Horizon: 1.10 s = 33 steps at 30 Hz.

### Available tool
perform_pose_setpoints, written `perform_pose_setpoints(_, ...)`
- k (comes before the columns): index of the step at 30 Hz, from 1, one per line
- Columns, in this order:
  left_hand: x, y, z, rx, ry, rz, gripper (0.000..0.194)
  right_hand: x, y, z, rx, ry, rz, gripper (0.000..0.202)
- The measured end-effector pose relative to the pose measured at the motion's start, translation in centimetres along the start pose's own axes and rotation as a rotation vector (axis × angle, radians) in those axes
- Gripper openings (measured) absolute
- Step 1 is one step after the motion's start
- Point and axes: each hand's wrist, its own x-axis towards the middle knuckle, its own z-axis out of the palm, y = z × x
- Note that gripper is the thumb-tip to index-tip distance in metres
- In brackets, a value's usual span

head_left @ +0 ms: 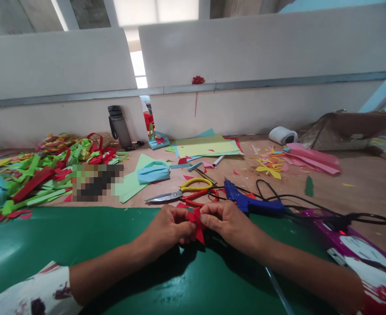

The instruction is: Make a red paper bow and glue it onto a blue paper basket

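A small red star-shaped piece point(197, 225) is held between both hands above the green mat point(140, 271). My left hand point(171, 225) pinches its left side, thumb and fingers closed on it. From the other side my right hand point(225, 221) grips the upper right of the piece in the same way. Just beyond the hands lie yellow-handled scissors point(176, 192) and red-handled scissors point(197, 197). A blue glue gun point(252, 203) rests behind my right hand, its black cord running to the right.
Green and red felt-like strips point(45, 175) are heaped at the left. Behind are a grey bottle point(119, 127), paper sheets point(206, 146), a blue pouch point(153, 173) and a brown bag point(346, 131). A purple power strip point(353, 245) lies at the right.
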Motion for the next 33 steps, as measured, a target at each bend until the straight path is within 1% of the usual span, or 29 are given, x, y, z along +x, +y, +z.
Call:
perform_pose_setpoints(2,0.0,0.0,0.1,0.003,0.001,-0.001,0.015,0.1,-0.2,0.0,0.113,-0.016,0.039,0.014)
perform_pose_setpoints(5,0.0,0.0,0.2,0.007,0.004,-0.005,0.015,0.1,-0.6,-0.1,0.282,-0.039,0.077,0.018)
perform_pose_setpoints(9,-0.1,0.1,0.2,0.001,-0.002,-0.016,0.015,-0.1,-0.9,-0.1,0.381,-0.027,0.106,0.02)
perform_pose_setpoints(12,-0.1,0.1,0.0,-0.016,-0.016,-0.019,0.015,0.0,-0.7,-0.3,0.382,0.014,0.097,0.022)
perform_pose_setpoints(14,0.0,0.1,-0.2,-0.028,-0.025,-0.018,0.015,0.1,-0.4,-0.3,0.358,0.074,0.071,0.026)
perform_pose_setpoints(18,0.3,0.0,-0.5,-0.061,-0.039,-0.023,0.015,0.3,0.3,-0.2,0.327,0.204,0.05,0.047)
perform_pose_setpoints(21,0.3,-0.2,-0.6,-0.08,-0.035,-0.032,0.015,0.3,0.5,-0.1,0.275,0.215,0.05,0.054)
perform_pose_setpoints(23,0.2,-0.1,-0.6,-0.085,-0.034,-0.036,0.016,0.2,0.4,0.0,0.19,0.158,0.017,0.052)
perform_pose_setpoints(26,0.1,0.0,-0.6,-0.089,-0.035,-0.037,0.016,0.0,0.0,0.1,0.069,0.073,-0.049,0.039)
perform_pose_setpoints(29,0.1,0.0,-0.6,-0.092,-0.037,-0.035,0.017,-0.2,-0.5,0.1,0.009,0.074,-0.038,0.026)
perform_pose_setpoints(33,0.2,-0.2,-0.7,-0.08,-0.07,-0.04,0.02,-0.3,-0.8,0.1,-0.01,0.083,-0.009,0.019)
